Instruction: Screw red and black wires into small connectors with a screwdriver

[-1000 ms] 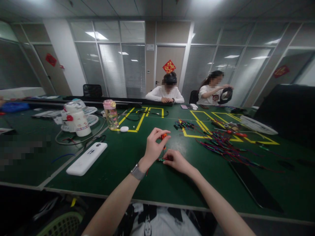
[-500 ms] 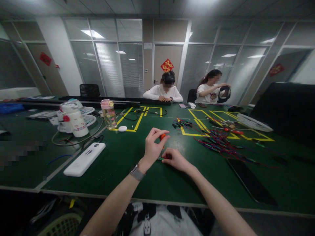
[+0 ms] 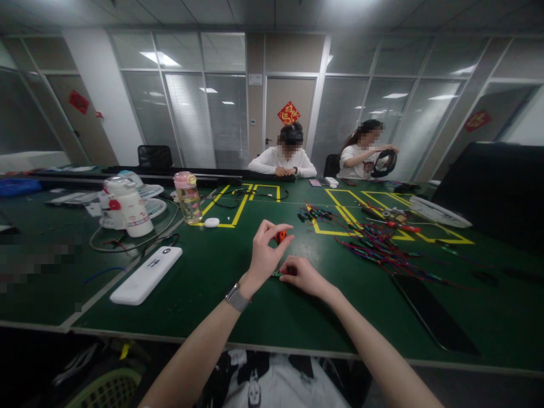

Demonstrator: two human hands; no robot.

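Note:
My left hand (image 3: 266, 249), with a watch at the wrist, is closed around an upright screwdriver (image 3: 282, 236) with an orange and black handle. Its shaft points down between my hands toward the table. Just below, my right hand (image 3: 304, 275) pinches a small green piece (image 3: 276, 275), seemingly a circuit board, low over the green table (image 3: 204, 323). My right fingers hide most of that piece. Whether the screwdriver's tip touches it I cannot tell.
Right of my hands lies a pile of red and blue wires (image 3: 378, 246) beside a black phone (image 3: 433, 311). A white power bank (image 3: 147, 276), an earbud case (image 3: 211, 222) and a pink-lidded bottle (image 3: 187, 198) are on the left. Two people (image 3: 283, 161) sit across the table.
The screwdriver's handle has turned slightly in my left fingers, showing more black. Both hands stay nearly in place. Across the table, the black headset held by a person is tilted differently.

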